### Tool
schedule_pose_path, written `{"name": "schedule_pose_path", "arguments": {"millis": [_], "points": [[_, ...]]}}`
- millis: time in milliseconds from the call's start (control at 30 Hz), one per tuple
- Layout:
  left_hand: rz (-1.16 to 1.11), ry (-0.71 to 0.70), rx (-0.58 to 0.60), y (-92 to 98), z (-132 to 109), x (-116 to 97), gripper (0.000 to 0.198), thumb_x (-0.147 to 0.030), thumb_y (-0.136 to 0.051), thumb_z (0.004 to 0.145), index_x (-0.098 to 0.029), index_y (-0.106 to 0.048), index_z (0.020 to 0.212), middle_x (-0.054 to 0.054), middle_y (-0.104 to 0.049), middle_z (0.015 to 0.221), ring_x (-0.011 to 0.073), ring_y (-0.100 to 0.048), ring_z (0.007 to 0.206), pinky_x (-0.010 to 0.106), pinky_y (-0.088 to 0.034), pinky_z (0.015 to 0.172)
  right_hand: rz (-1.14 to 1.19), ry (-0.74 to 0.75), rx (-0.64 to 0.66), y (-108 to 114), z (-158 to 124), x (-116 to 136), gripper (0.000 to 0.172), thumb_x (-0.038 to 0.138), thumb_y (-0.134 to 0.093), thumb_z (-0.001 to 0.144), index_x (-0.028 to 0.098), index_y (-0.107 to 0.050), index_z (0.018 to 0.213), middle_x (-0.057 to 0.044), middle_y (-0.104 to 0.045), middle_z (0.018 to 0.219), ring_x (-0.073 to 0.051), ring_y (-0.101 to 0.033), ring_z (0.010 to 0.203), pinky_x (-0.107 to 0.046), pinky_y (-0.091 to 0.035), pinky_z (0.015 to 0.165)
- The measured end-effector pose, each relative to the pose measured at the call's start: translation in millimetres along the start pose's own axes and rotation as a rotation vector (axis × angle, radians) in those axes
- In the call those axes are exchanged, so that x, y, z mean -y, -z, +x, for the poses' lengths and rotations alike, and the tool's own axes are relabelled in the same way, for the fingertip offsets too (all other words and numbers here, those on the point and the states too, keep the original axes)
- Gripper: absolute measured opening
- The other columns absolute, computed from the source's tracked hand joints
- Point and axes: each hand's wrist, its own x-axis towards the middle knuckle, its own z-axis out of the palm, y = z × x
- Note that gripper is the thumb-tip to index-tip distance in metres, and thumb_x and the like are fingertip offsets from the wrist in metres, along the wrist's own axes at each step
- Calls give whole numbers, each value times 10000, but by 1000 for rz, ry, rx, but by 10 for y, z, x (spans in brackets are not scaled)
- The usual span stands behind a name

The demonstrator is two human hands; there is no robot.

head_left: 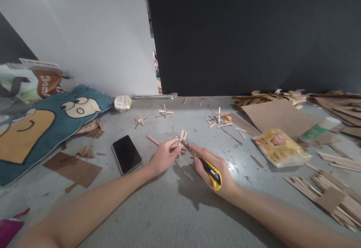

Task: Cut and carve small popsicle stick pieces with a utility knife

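My left hand [166,154] is closed around some short wooden craft sticks [182,137], whose pale ends poke up from the fingertips. In my right hand [216,167] lies a yellow and black utility knife [207,165], its front end pointing up and left against the sticks. Whether the blade cuts into the wood is too small to tell. A red and white striped straw [152,140] lies just beyond my left hand. Farther back stand two small crossed-stick pieces, one star-shaped [165,111] and another to its left [140,120].
A black-screened phone [126,154] lies left of my hands, near cut brown cardboard [73,169] and a blue cartoon cushion [64,116]. On the right are a yellow tissue pack [280,148], a green-labelled bottle [318,129] and stacked wooden sticks [324,195]. A dark panel [254,33] rises behind.
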Motion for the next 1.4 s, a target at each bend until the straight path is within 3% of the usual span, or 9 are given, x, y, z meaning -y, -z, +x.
{"name": "schedule_pose_path", "arguments": {"millis": [633,833,1000,1400], "points": [[-41,-17,17,-2,-22,-25,472,-504,-631,964,-150,-615,1276,47,-752,794,188,-686,735,307,-528,758,-12,18,19,-20,-9,-23,414,203,-503,1024,234,-592,1426,-72,-743,993,-170,-720,824,-316,-605,800],[-74,16,35,1,-31,-86,491,-494,-684,927,-171,-582,1283,18,-736,741,208,-721,761,312,-522,775,-7,10,33,-52,-32,-70,422,235,-499,1027,223,-577,1442,-54,-708,914,-167,-683,761,-309,-600,754],[-71,39,42,-3,-26,-58,537,-451,-719,898,-159,-569,1324,23,-749,745,209,-721,737,310,-513,758,12,1,48,-73,-55,-121,418,242,-526,1016,247,-571,1432,-63,-719,975,-182,-704,818,-328,-613,774],[118,-78,41,-19,-66,-48,419,-332,-526,998,-165,-583,1378,27,-747,782,197,-710,764,317,-526,800,-33,-23,74,-37,-47,-102,374,179,-530,979,213,-581,1348,-70,-760,980,-157,-739,758,-282,-601,716]]}}
